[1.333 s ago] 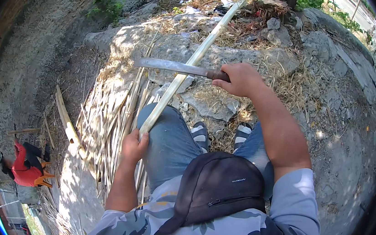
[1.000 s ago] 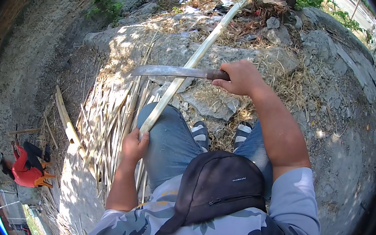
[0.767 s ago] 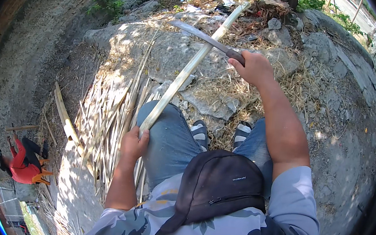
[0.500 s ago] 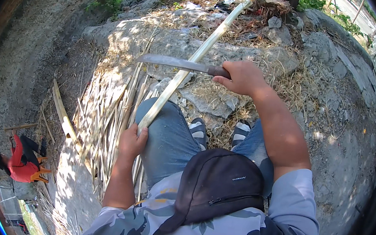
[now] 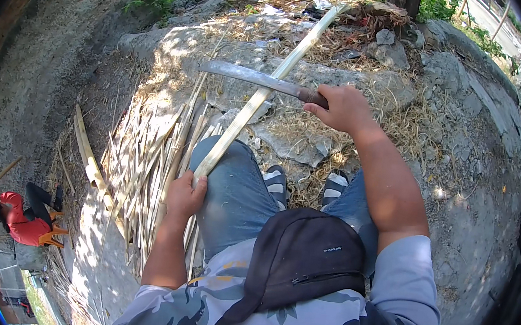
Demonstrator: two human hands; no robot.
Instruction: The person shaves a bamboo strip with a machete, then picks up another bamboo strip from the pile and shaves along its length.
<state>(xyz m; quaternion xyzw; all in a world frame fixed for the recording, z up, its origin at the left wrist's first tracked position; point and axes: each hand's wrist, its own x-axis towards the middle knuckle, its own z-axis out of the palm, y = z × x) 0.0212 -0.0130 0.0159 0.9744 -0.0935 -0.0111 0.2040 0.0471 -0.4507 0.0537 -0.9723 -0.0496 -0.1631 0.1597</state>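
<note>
Beyond the left hand [image 5: 186, 195], the pale strip [image 5: 255, 103] slants forward-right.

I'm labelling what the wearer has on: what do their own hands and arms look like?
The left hand and right hand are bare, with no gloves or wristwatch visible. The forearms are uncovered too. The right sleeve is short, loose and plain pale grey-blue; the shirt has darker camouflage-like patches. Less of the left sleeve shows.
</note>
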